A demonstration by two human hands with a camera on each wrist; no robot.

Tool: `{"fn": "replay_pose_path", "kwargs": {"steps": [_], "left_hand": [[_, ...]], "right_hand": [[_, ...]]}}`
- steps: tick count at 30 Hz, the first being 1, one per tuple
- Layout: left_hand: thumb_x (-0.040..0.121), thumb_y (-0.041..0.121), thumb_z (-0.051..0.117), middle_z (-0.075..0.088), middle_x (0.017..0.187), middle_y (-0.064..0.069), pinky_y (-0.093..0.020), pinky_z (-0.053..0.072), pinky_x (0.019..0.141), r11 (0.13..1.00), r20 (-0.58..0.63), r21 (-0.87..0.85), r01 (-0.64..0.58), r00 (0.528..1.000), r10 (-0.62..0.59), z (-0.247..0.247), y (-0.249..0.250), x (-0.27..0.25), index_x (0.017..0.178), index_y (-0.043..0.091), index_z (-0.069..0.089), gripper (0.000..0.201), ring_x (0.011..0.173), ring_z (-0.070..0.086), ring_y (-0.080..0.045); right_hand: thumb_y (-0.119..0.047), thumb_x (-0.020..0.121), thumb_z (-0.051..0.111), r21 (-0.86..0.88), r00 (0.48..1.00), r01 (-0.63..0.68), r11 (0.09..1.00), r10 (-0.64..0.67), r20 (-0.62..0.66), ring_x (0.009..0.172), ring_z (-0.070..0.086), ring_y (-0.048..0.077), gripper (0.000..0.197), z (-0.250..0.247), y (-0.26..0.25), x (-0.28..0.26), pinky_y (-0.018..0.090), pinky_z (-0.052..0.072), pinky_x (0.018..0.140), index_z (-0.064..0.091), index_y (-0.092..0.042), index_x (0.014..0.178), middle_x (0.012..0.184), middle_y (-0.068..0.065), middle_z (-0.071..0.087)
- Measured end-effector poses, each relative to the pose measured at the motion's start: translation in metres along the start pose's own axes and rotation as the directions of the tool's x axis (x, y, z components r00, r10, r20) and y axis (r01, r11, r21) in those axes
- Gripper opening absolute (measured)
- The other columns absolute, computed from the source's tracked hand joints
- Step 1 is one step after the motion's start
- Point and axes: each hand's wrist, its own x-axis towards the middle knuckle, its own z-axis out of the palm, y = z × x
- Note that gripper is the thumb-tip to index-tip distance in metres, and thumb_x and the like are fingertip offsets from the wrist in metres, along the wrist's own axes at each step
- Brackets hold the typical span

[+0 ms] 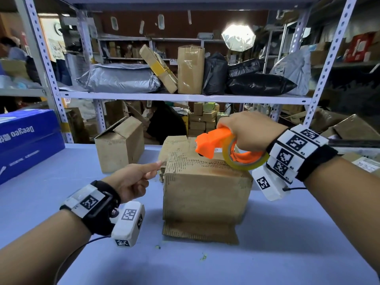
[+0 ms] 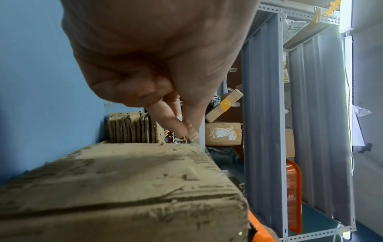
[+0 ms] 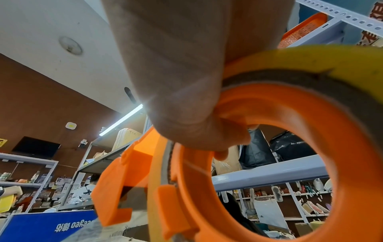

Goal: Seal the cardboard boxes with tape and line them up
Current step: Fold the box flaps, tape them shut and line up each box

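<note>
A worn brown cardboard box (image 1: pixel 205 194) stands mid-table with its top flaps down. At its upper left corner my left hand (image 1: pixel 156 166) pinches the end of a clear tape strip between thumb and forefinger; the left wrist view shows the left hand (image 2: pixel 182 129) and the tape strip (image 2: pixel 193 133) just above the box (image 2: pixel 124 188). My right hand (image 1: pixel 236 132) grips an orange tape dispenser (image 1: pixel 213 144) carrying a yellowish tape roll (image 1: pixel 246 164), nose down on the box's top near the right side. In the right wrist view the right hand (image 3: pixel 196 131) curls through the dispenser (image 3: pixel 269 163).
A second cardboard box (image 1: pixel 119 147) with raised flaps stands at the back left. A blue carton (image 1: pixel 26 138) lies at the far left. Flat cardboard (image 1: pixel 199 231) lies under the box's front. A metal shelf (image 1: pixel 185 97) with parcels runs behind the blue table (image 1: pixel 102 254).
</note>
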Motion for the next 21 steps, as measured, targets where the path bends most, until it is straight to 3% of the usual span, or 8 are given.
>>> {"fn": "replay_pose_path", "kwargs": {"steps": [3,6,10,14,18,21], "left_hand": [[0.065,0.047,0.086,0.056,0.069,0.011,-0.018,0.025,0.037,1.0,0.023,0.019,0.005,1.0,-0.005,0.004,-0.006,0.002,0.11,0.019,0.072,0.055,0.046,0.023,-0.007],[0.057,0.05,0.084,0.058,0.064,0.011,-0.017,0.025,0.037,0.999,0.047,0.032,0.0,0.999,-0.002,0.009,-0.009,0.001,0.104,0.018,0.073,0.057,0.046,0.025,-0.006],[0.063,0.049,0.079,0.055,0.059,0.01,-0.018,0.025,0.037,0.999,0.037,0.046,-0.012,0.999,0.011,0.013,-0.011,0.001,0.105,0.016,0.067,0.055,0.047,0.025,-0.007],[0.07,0.045,0.081,0.053,0.063,0.009,-0.017,0.026,0.039,0.995,0.024,0.073,-0.062,0.998,0.06,0.008,-0.005,-0.001,0.109,0.011,0.073,0.053,0.047,0.026,-0.007],[0.069,0.042,0.082,0.05,0.064,0.008,-0.016,0.025,0.037,0.987,-0.004,0.059,-0.15,0.989,0.15,-0.007,0.017,-0.009,0.079,0.018,0.078,0.027,0.045,0.027,-0.006],[0.071,0.039,0.079,0.052,0.061,0.008,-0.015,0.024,0.035,0.983,0.016,0.03,-0.183,0.983,0.183,-0.012,0.035,-0.017,0.085,0.017,0.074,0.027,0.044,0.029,-0.004]], "right_hand": [[-0.009,0.08,0.058,-0.003,1.0,-0.002,1.0,0.002,0.001,0.099,0.059,0.028,0.054,-0.001,-0.002,0.0,0.041,0.05,0.075,0.049,-0.036,0.126,0.113,0.0,0.063],[-0.009,0.081,0.058,-0.008,1.0,-0.005,1.0,0.005,-0.002,0.101,0.059,0.028,0.055,-0.001,-0.004,0.0,0.043,0.053,0.078,0.049,-0.036,0.128,0.115,-0.001,0.063],[-0.011,0.081,0.059,0.004,1.0,-0.008,1.0,0.008,-0.001,0.102,0.06,0.028,0.054,-0.002,-0.005,-0.001,0.044,0.054,0.08,0.049,-0.036,0.128,0.115,-0.001,0.063],[-0.011,0.08,0.059,0.015,1.0,-0.017,1.0,0.017,-0.002,0.099,0.059,0.027,0.054,-0.002,-0.003,-0.003,0.041,0.053,0.077,0.05,-0.036,0.127,0.113,-0.001,0.063],[-0.01,0.079,0.059,0.027,1.0,-0.026,0.999,0.026,-0.002,0.097,0.059,0.026,0.055,-0.002,-0.001,-0.007,0.043,0.054,0.079,0.05,-0.036,0.127,0.111,-0.001,0.063],[-0.011,0.079,0.059,0.038,1.0,-0.021,0.999,0.021,-0.006,0.1,0.059,0.027,0.055,-0.001,-0.001,-0.006,0.043,0.053,0.079,0.05,-0.036,0.127,0.114,-0.002,0.063]]}}
